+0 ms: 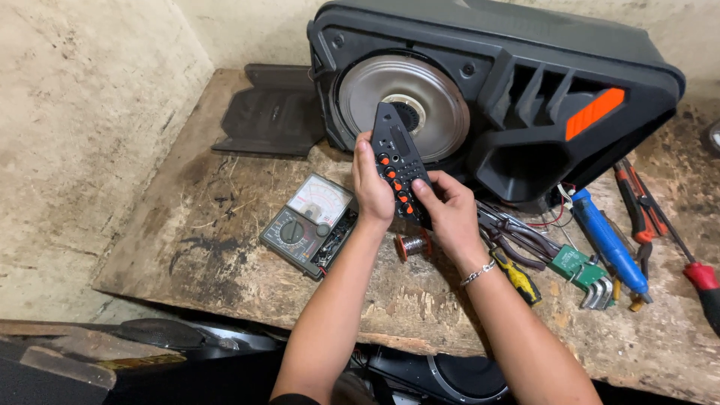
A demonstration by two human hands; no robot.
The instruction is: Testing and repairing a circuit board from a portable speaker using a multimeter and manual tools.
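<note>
Control panel [397, 169]: matt black plastic with glossy orange buttons, held between the fingers [375, 187]. Speaker cabinet [525, 90] behind the fingers: matt black plastic, smooth brushed-metal cone. Desk [225, 225] beneath: rough, stained, splintered wood.

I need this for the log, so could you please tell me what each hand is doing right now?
Left hand: closed on the black control panel.
Right hand: holding the same panel's lower end.
</note>
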